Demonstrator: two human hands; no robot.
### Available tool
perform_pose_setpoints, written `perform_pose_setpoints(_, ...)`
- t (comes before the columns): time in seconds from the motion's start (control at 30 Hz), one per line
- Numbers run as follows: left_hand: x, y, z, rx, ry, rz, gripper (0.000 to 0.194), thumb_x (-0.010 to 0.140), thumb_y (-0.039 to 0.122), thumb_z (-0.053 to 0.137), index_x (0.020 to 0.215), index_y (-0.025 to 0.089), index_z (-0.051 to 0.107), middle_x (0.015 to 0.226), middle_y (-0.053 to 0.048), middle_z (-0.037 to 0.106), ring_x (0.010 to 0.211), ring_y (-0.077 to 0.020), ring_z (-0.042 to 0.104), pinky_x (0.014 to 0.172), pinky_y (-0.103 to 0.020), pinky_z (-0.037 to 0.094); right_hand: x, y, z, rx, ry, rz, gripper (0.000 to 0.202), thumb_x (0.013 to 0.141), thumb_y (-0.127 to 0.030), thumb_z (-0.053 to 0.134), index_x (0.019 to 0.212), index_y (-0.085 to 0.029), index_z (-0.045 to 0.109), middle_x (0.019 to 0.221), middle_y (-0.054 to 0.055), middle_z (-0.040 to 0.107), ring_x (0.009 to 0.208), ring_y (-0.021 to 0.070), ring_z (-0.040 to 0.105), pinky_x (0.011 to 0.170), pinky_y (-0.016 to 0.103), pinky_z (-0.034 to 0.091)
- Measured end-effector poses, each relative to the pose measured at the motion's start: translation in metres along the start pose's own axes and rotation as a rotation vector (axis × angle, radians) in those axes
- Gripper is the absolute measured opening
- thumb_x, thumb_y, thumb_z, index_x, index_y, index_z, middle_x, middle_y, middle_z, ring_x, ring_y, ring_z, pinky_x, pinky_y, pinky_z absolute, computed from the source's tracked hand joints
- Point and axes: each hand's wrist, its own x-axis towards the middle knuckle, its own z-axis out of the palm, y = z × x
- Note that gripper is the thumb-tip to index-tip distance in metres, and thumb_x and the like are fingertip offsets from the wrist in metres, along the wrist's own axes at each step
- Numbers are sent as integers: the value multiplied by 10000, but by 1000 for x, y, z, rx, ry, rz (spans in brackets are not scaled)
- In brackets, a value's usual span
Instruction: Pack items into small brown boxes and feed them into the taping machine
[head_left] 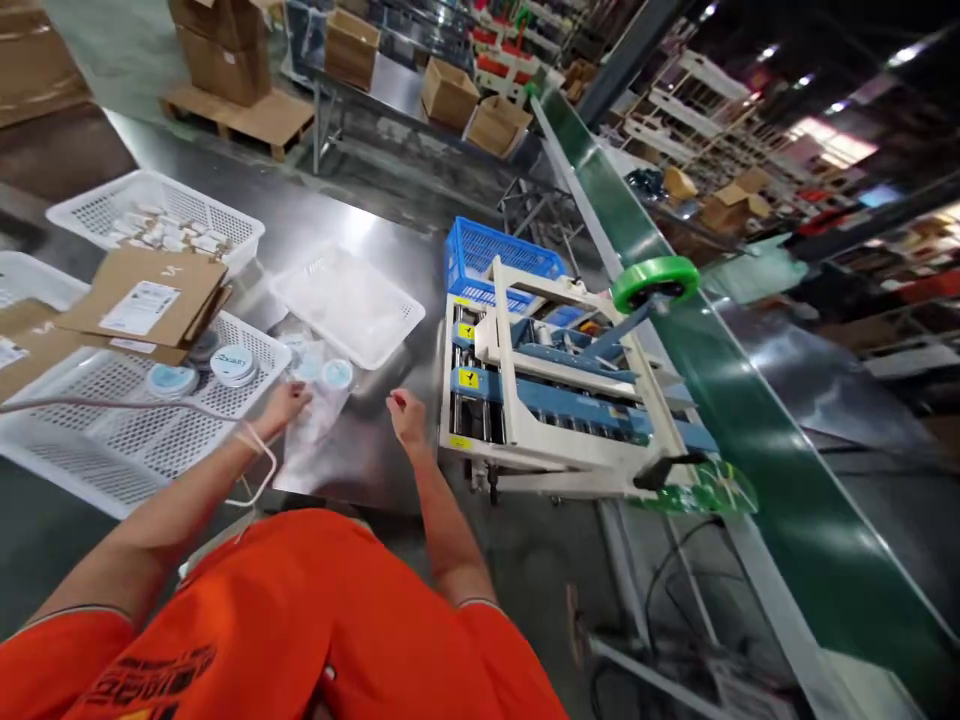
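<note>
My left hand (286, 405) is closed at the left edge of a clear plastic bag (315, 415), its fingertips pinching the film. Round tins with blue-and-white lids (337, 374) lie in or under the bag's upper part on the metal table. My right hand (407, 415) hovers to the right of the bag, fingers curled together, with nothing visible in them. Just beyond the bag is a white tray (397, 338) holding clear film or bags. More round tins (233, 364) sit in the white perforated basket (135, 450) left of my left hand.
Flat cardboard pieces with labels (140, 307) rest across the left basket. Behind stands a white basket (251, 230) of small white items. A carton-sealing machine (577, 440) adjoins the table's right side, with a blue crate (469, 250) behind it and a green conveyor (750, 390) beyond. A cable (150, 404) crosses the left.
</note>
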Motion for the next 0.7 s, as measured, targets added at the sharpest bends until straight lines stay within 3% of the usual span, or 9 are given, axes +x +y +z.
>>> perform_pose_setpoints(0.1,9,-3,-5,175,133,42,574,903,290,776,1442,99,738,1588,-304,683,1490,-495,657,1262,-654,542,78,-17,-3,-142,6,-111,218,989,-103,680,1141,-164,824,1125,123,827,1068,268,738,1054,381,577)
perform_pose_setpoints(0.2,-3,-15,15,334,180,182,560,927,257,804,1476,169,736,1792,-262,516,1609,-536,529,1327,-709,468,132,-28,4,-260,-24,-213,340,974,-17,640,1201,-178,836,1286,152,802,1242,291,676,1120,393,542)
perform_pose_setpoints(0.3,-16,-32,41,321,172,226,507,928,217,784,1432,187,748,1695,-242,600,1523,-499,603,1312,-691,499,162,-28,15,-387,-170,-313,310,960,1,652,1056,-213,855,1257,146,799,1264,300,641,1059,387,548)
perform_pose_setpoints(0.4,-18,-43,51,236,191,230,476,937,227,704,1405,158,752,1582,-244,662,1429,-456,666,1268,-666,554,184,-26,21,-385,-296,-390,196,976,-81,709,912,-225,826,1153,126,799,1228,295,640,1025,382,549)
perform_pose_setpoints(0.53,-5,-37,37,62,208,330,473,981,347,646,1413,181,746,1374,-194,766,1232,-365,758,1152,-579,638,219,-31,21,-263,-297,-406,145,999,-197,724,919,-222,842,1116,111,833,1190,290,705,1106,411,559)
perform_pose_setpoints(0.63,13,-20,22,-91,171,309,532,965,496,705,1412,210,732,1138,-118,807,1037,-309,783,982,-489,686,242,-41,25,-92,-245,-395,146,980,-237,738,903,-233,862,1095,97,865,1131,293,765,1103,431,593)
perform_pose_setpoints(0.7,30,-3,16,-174,158,280,611,925,569,761,1420,215,720,1089,-97,805,995,-297,780,921,-454,682,249,-48,33,-8,-201,-451,149,988,-253,745,910,-245,871,1115,91,877,1146,293,776,1100,434,607)
